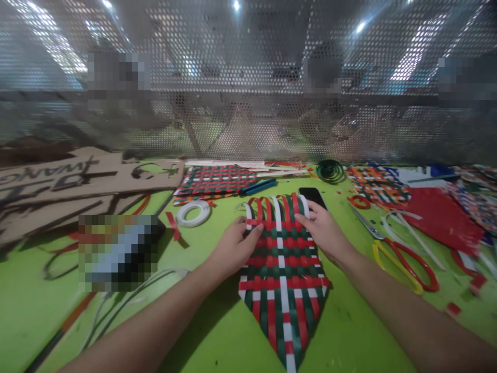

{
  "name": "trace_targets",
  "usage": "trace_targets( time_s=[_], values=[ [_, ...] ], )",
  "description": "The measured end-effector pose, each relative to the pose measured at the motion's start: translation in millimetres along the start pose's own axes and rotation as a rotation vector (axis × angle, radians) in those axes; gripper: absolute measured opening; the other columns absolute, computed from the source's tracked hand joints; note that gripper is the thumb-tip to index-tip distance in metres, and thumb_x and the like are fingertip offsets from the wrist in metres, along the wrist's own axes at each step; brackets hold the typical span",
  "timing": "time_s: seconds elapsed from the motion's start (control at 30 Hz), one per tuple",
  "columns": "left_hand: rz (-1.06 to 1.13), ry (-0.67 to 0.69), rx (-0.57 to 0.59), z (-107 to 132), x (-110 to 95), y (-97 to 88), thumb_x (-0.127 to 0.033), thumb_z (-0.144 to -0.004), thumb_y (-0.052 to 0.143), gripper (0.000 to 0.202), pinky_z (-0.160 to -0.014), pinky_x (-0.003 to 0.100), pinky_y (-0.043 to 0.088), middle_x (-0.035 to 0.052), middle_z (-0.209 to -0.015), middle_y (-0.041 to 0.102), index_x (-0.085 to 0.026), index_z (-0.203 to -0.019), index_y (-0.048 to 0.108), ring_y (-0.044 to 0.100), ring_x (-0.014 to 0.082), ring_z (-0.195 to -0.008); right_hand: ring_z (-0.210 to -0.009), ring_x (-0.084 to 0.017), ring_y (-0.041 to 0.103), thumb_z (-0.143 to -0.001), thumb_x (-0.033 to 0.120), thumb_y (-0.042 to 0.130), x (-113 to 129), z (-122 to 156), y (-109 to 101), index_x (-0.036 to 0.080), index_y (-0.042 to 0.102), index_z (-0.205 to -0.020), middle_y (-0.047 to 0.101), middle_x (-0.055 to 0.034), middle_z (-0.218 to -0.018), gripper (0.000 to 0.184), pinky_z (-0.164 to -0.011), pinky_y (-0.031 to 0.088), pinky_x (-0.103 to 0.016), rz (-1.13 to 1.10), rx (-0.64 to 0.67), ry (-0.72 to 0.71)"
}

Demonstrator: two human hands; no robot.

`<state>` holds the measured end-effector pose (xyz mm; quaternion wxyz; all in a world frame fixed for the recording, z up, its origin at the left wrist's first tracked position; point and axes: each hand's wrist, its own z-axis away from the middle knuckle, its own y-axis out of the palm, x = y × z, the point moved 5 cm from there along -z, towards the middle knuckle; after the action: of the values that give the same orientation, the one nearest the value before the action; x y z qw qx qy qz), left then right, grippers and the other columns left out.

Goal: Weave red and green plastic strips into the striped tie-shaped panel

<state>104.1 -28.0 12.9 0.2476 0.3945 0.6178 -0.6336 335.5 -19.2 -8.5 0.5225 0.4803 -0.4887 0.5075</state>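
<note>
A woven mat of red, green and white strips (285,269) lies on the green table (217,331), tapering to a point toward me. My left hand (235,246) pinches a red strip at the mat's upper left edge, thumb and fingers closed on it. My right hand (324,230) presses on the mat's upper right edge, fingers curled on the strips there. At the far end, loose strip ends (277,204) curl upward. A black phone (312,197) lies just beyond my right hand.
Red-and-yellow scissors (399,256) lie at right near red sheet material (442,217). Another woven mat (215,181), blue pens (258,186), a white tape roll (193,213) and a green strip coil (331,171) sit behind. Cardboard (70,181) at left; perforated metal screen (248,77) at the back.
</note>
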Motion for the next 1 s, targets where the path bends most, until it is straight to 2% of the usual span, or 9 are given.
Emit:
trace_targets(
  time_s=[0.13,0.27,0.37,0.43,0.5,0.6,0.7,0.83,1.0],
  values=[
    [-0.11,-0.02,0.037,-1,2,-1.1,-0.063,-0.094,0.049,0.051,-0.08,0.042,0.055,0.0105,-0.101,0.068,-0.021,-0.069,0.065,0.067,0.0266,-0.089,-0.082,-0.025,0.077,-0.085,0.026,0.073,-1,1,0,0.025,0.061,-0.13,0.08,-0.0059,-0.102,0.046,-0.075,0.065,-0.043,-0.016,-0.001,0.005],
    [-0.247,-0.044,-0.054,-1,5,-10.2,-0.067,-0.092,0.051,0.048,-0.065,0.04,0.054,0.007,-0.088,0.064,-0.02,-0.093,0.06,0.063,0.0248,-0.074,-0.081,-0.026,0.077,-0.087,0.028,0.071,1,1,1,0.025,0.06,-0.131,0.08,-0.0071,-0.103,0.045,-0.073,0.064,-0.043,0.02,0.006,-0.002],
    [-0.346,0.133,-0.195,2,-2,-18.1,-0.057,-0.092,0.058,0.048,-0.085,0.045,0.056,0.0135,-0.111,0.063,-0.017,-0.118,0.054,0.065,0.0296,-0.1,-0.083,-0.027,0.077,-0.089,0.03,0.069,2,1,4,0.024,0.058,-0.133,0.08,-0.0081,-0.104,0.046,-0.074,0.064,-0.043,0.062,0.006,-0.002],
    [-0.461,0.289,-0.217,5,-9,-16.4,-0.048,-0.094,0.058,0.046,-0.104,0.052,0.049,0.0189,-0.134,0.056,-0.016,-0.127,0.053,0.056,0.0345,-0.125,-0.085,-0.027,0.077,-0.09,0.03,0.068,2,3,6,0.024,0.057,-0.135,0.08,-0.0084,-0.105,0.047,-0.077,0.064,-0.043,0.114,0.003,-0.004],
    [-0.564,0.372,-0.134,8,-10,-7.7,-0.042,-0.098,0.05,0.043,-0.115,0.054,0.041,0.0193,-0.15,0.048,-0.016,-0.133,0.054,0.046,0.0361,-0.14,-0.086,-0.026,0.077,-0.09,0.03,0.068,2,4,7,0.024,0.056,-0.137,0.08,-0.0082,-0.104,0.048,-0.078,0.063,-0.043,0.201,-0.001,-0.017],
    [-0.631,0.347,-0.027,9,-1,5.1,-0.038,-0.102,0.04,0.053,-0.121,0.05,0.036,0.0189,-0.162,0.038,-0.012,-0.149,0.043,0.038,0.0335,-0.148,-0.089,-0.027,0.077,-0.091,0.03,0.066,2,6,7,0.025,0.055,-0.14,0.08,-0.0076,-0.104,0.051,-0.083,0.061,-0.045,0.367,-0.023,-0.062],
    [-0.655,0.313,0.019,9,8,13.8,-0.038,-0.104,0.033,0.062,-0.122,0.05,0.033,0.0207,-0.165,0.032,-0.008,-0.158,0.029,0.033,0.0326,-0.151,-0.102,-0.029,0.074,-0.09,0.029,0.065,5,7,6,0.027,0.049,-0.149,0.077,-0.0085,-0.114,0.062,-0.095,0.056,-0.048,0.549,-0.064,-0.145],
    [-0.709,0.271,0.117,9,12,19.4,-0.039,-0.106,0.025,0.062,-0.124,0.054,0.027,0.0205,-0.164,0.033,-0.005,-0.158,0.031,0.026,0.0338,-0.154,-0.124,-0.037,0.063,-0.089,0.032,0.065,10,9,6,0.025,0.035,-0.159,0.067,-0.015,-0.134,0.076,-0.104,0.05,-0.055,0.836,-0.117,-0.284],
    [-0.774,0.222,0.143,8,11,17.3,-0.041,-0.106,0.025,0.066,-0.124,0.057,0.025,0.0213,-0.166,0.026,-0.002,-0.159,0.028,0.021,0.0358,-0.155,-0.131,-0.038,0.053,-0.094,0.033,0.056,5,7,10,0.014,0.042,-0.154,0.058,-0.0222,-0.138,0.065,-0.109,0.045,-0.059,1.052,-0.099,-0.413]
  ],
)
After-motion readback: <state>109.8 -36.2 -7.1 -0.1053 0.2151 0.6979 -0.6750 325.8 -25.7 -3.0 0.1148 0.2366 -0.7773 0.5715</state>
